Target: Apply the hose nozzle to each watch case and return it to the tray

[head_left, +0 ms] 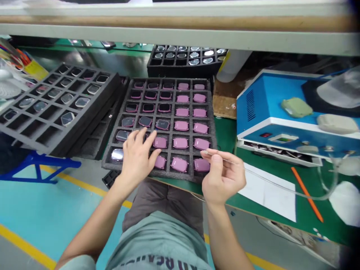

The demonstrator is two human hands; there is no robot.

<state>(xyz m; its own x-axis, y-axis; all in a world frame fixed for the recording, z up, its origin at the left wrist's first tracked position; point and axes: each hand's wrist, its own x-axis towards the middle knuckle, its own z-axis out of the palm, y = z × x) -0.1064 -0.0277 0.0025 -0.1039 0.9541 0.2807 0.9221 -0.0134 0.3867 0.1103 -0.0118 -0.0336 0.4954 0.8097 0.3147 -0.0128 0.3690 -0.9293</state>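
Thin clear tube [270,183] is pinched between thumb and forefinger of right hand [223,176], its tip aimed left toward pink cases [179,164] in foam tray [211,127]; left hand [136,161] is held open, nearer the cases' middle.

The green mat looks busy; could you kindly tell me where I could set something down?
Bare green mat shows between the foam tray and the blue machine, and right of the orange pencil. Crowded: the tray, around the left hand and right hand with its clear tube.
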